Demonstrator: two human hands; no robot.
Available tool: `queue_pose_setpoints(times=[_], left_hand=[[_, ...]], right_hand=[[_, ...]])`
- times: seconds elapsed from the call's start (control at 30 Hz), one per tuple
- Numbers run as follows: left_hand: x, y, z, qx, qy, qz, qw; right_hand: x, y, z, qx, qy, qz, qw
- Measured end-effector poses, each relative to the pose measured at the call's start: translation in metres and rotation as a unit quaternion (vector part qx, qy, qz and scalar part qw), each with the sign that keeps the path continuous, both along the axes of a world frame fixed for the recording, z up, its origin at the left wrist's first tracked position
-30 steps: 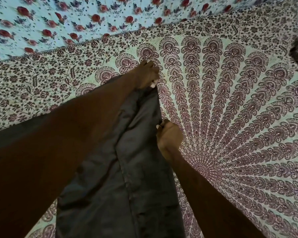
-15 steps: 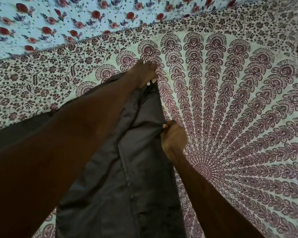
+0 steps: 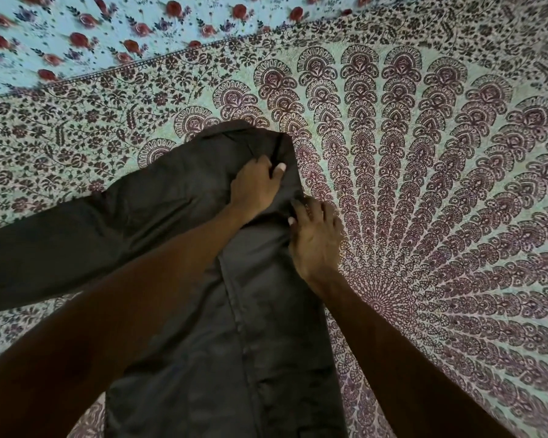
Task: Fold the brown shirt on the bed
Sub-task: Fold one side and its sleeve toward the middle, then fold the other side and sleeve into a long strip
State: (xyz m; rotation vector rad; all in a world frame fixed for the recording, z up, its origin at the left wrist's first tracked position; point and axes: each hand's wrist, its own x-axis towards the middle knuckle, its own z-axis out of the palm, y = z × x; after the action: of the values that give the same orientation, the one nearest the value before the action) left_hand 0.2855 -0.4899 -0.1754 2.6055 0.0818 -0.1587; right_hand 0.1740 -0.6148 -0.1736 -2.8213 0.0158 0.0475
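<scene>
On bedspread (image 3: 431, 191), brown shirt (image 3: 276, 349), bottom cut off

Dark brown cloth shirt (image 3: 276, 327): thin woven fabric, smooth, mostly matt, with a faint sheen on the raised folds. It has soft creases and a stitched seam running along its length. Under and around the shirt: pale green bedsheet with maroon mandala print (image 3: 424, 184), cloth, matt, flat surface, ink density slightly uneven. Beyond the shirt's far end: light blue cloth with red rose print (image 3: 60, 33), matt, smooth. Fibre type of all three not determinable.
</scene>
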Motion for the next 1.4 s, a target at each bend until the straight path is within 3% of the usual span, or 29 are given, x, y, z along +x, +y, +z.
queue_pose_setpoints(times=[0.27,0.47,0.6,0.77,1.0,1.13,1.27,1.4], left_hand=[[0.031,0.003,0.007,-0.027,0.029,-0.092,0.995],[-0.021,0.012,0.009,-0.097,-0.083,0.05,0.991],[-0.066,0.027,-0.009,0.036,-0.079,-0.004,0.996],[-0.074,0.04,-0.019,0.166,-0.071,-0.068,0.981],[-0.073,0.052,-0.012,0.151,-0.048,-0.056,0.986],[-0.087,0.062,-0.01,0.2,-0.062,-0.066,0.976],[-0.087,0.065,-0.008,0.194,-0.127,-0.061,0.971],[-0.103,0.069,-0.017,0.212,-0.17,-0.148,0.951]], right_hand=[[-0.009,0.005,-0.032,-0.089,0.068,0.031,0.993],[0.002,0.007,-0.012,-0.073,0.021,0.006,0.997],[0.041,0.007,-0.005,-0.069,0.006,0.049,0.996],[0.088,0.009,-0.013,-0.102,0.074,0.092,0.988],[0.094,0.014,-0.015,-0.121,0.089,0.092,0.984],[0.093,0.023,-0.015,-0.132,0.099,0.103,0.981],[0.096,0.025,-0.015,-0.153,0.107,0.095,0.978],[0.1,0.022,-0.014,-0.147,0.11,0.106,0.977]])
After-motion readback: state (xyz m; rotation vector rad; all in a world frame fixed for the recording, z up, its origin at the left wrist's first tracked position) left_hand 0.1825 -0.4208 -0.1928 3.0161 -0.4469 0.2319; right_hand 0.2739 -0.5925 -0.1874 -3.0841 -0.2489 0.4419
